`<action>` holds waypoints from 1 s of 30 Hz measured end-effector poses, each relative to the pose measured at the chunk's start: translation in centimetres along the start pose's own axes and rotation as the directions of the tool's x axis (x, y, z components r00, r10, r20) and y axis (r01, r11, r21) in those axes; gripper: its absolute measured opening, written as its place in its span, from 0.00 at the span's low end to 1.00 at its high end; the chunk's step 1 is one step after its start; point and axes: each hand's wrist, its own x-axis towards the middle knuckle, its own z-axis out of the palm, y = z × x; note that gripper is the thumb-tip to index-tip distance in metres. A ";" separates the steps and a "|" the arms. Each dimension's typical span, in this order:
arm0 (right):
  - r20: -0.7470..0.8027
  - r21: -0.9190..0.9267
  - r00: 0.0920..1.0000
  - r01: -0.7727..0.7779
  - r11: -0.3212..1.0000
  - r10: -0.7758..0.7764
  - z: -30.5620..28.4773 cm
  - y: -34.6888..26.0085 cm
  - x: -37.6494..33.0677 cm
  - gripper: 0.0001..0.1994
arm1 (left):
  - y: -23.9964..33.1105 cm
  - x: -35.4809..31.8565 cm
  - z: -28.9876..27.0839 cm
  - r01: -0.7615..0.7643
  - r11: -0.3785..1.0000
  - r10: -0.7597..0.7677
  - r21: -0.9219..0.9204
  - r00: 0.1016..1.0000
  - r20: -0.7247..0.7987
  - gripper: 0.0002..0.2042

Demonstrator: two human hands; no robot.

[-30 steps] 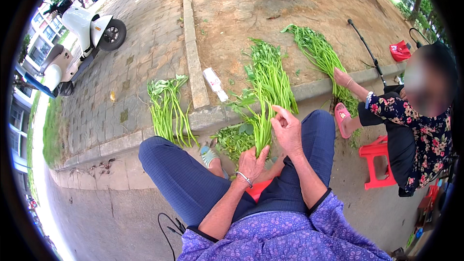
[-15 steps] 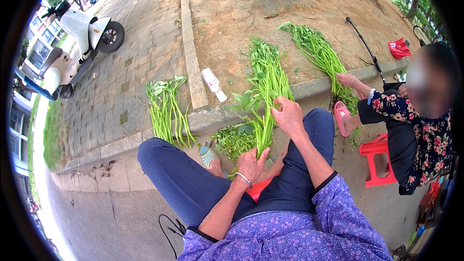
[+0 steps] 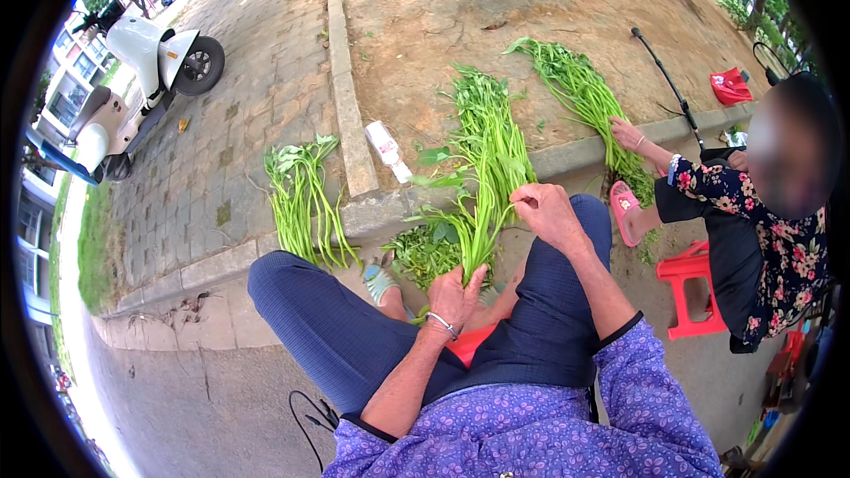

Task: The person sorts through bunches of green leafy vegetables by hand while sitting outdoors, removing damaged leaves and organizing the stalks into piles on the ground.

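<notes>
My left hand (image 3: 456, 297), with a bracelet at the wrist, is closed round the lower ends of a bunch of leafy greens (image 3: 479, 235) with long pale stalks. The bunch points away from me, over more greens (image 3: 496, 128) lying across the curb. My right hand (image 3: 551, 215) is at the right side of the bunch, thumb and fingers pinched together; whatever is between them is too small to make out. Below the bunch, a heap of loose leaves (image 3: 421, 253) lies on the ground between my feet. To the left, a separate bunch of greens (image 3: 305, 199) rests against the curb.
A white bottle (image 3: 387, 150) lies by the curb corner. At right, a co-worker's hand (image 3: 628, 135) touches another pile of greens (image 3: 575, 84), near a red stool (image 3: 691, 290). A black pole (image 3: 664, 80) and red bag (image 3: 730, 87) lie beyond. A white scooter (image 3: 142, 62) stands far left.
My right hand has moved slightly right and down, away from the middle of the stalks, its fingers now pinched. My left hand keeps its hold, shifted slightly left.
</notes>
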 end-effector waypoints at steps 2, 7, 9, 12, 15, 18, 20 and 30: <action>-0.027 -0.143 0.984 0.173 0.975 -0.178 0.1 0.9 -0.2 0.05 | 0.1 0.0 0.0 -0.005 1.000 0.005 0.005 1.000 -0.009 0.21; 0.080 -0.408 0.976 0.217 0.887 -0.202 0.0 0.9 -0.9 0.04 | 0.5 0.2 -0.4 0.001 1.000 -0.001 -0.009 1.000 0.000 0.22; 0.116 -0.475 0.976 0.220 0.852 -0.187 0.5 1.1 -0.7 0.04 | 0.4 0.1 -0.6 0.009 0.999 -0.009 -0.034 1.000 -0.008 0.22; 0.166 -0.510 0.962 0.270 0.817 -0.215 0.7 1.4 -0.5 0.04 | 0.5 0.2 -0.7 0.025 0.993 -0.028 -0.118 0.999 -0.020 0.22; 0.222 -0.545 0.928 0.373 0.751 -0.299 0.7 1.5 0.2 0.04 | 0.6 0.3 -1.1 0.047 0.977 -0.056 -0.209 0.998 -0.033 0.22; 0.253 -0.581 0.916 0.400 0.709 -0.310 1.1 1.7 0.6 0.05 | 0.9 0.4 -1.6 0.052 0.970 -0.066 -0.239 0.996 -0.053 0.22; 0.253 -0.586 0.913 0.407 0.700 -0.319 1.2 1.8 0.6 0.05 | 0.7 0.4 -1.6 0.048 0.969 -0.065 -0.240 0.996 -0.062 0.22; -0.007 -0.411 0.958 0.257 0.874 -0.285 2.8 2.4 1.5 0.04 | -0.9 0.9 -0.9 0.179 0.845 -0.183 -0.504 0.982 0.042 0.20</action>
